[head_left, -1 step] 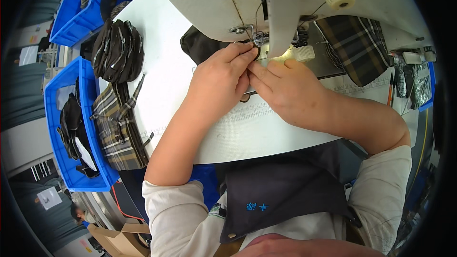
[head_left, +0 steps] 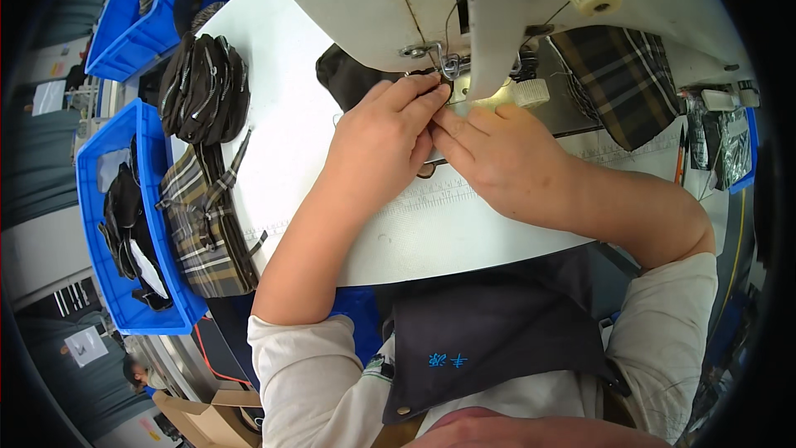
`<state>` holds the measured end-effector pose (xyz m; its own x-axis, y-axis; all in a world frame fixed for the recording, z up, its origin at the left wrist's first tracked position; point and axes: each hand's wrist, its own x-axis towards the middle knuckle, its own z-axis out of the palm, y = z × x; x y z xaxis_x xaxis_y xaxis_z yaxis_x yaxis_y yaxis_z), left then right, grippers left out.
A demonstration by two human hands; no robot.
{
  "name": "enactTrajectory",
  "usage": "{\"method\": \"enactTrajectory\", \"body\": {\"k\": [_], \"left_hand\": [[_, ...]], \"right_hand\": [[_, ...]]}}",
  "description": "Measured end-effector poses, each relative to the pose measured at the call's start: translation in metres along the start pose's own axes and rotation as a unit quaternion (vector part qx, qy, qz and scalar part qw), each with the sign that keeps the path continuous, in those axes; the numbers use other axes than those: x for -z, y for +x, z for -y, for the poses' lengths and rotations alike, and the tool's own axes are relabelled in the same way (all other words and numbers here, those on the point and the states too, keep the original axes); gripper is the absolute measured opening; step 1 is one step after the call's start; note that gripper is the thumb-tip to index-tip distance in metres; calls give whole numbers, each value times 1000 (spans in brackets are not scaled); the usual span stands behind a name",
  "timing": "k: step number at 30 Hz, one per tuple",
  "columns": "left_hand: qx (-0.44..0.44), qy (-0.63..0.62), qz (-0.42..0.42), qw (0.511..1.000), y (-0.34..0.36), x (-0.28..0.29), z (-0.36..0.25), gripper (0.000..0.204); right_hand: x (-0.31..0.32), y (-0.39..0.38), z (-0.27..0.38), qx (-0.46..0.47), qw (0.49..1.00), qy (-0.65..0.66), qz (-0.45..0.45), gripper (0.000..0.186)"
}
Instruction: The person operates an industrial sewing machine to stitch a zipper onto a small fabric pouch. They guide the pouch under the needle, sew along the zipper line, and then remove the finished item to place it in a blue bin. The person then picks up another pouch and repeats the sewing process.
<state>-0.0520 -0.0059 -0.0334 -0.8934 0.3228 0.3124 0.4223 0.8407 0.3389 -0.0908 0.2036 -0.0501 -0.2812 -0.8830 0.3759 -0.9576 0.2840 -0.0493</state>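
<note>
A dark brown fabric piece [head_left: 348, 79] lies at the needle of a white sewing machine [head_left: 356, 8], partly under its head. My left hand [head_left: 381, 137] pinches the fabric's edge close to the presser foot [head_left: 448, 66]. Beside it my right hand [head_left: 502, 153] has its fingers pressed together on the same edge, fingertips nearly touching the left ones. The fabric between my fingers is mostly hidden by my hands.
At left on the white table [head_left: 348, 249] stand a stack of dark zippered pieces [head_left: 206, 91] and folded plaid fabric [head_left: 203, 232]. A blue bin [head_left: 178, 282] holds dark pieces. Another plaid piece [head_left: 622, 87] lies right of the machine, near pens [head_left: 681, 158].
The dark fabric left of the needle has shifted very slightly. Both hands stay almost where they were.
</note>
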Motion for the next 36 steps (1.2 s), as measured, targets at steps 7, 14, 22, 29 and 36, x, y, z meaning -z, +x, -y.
{"method": "enactTrajectory", "body": {"k": [7, 14, 22, 29, 36], "left_hand": [[-65, 91, -38, 993, 3, 2, 0, 38], [-59, 110, -26, 992, 4, 2, 2, 34], [-60, 65, -29, 996, 4, -5, 6, 36], [-6, 64, -50, 997, 2, -16, 3, 35], [20, 42, -55, 997, 4, -13, -3, 27]], "right_hand": [[3, -2, 0, -14, 996, 26, 80, 38], [6, 2, -3, 14, 999, 28, 11, 23], [5, 2, -4, 14, 999, 36, 12, 20], [3, 2, -7, -6, 1000, 27, 6, 19], [6, 3, -7, -18, 999, 26, 5, 21]]}}
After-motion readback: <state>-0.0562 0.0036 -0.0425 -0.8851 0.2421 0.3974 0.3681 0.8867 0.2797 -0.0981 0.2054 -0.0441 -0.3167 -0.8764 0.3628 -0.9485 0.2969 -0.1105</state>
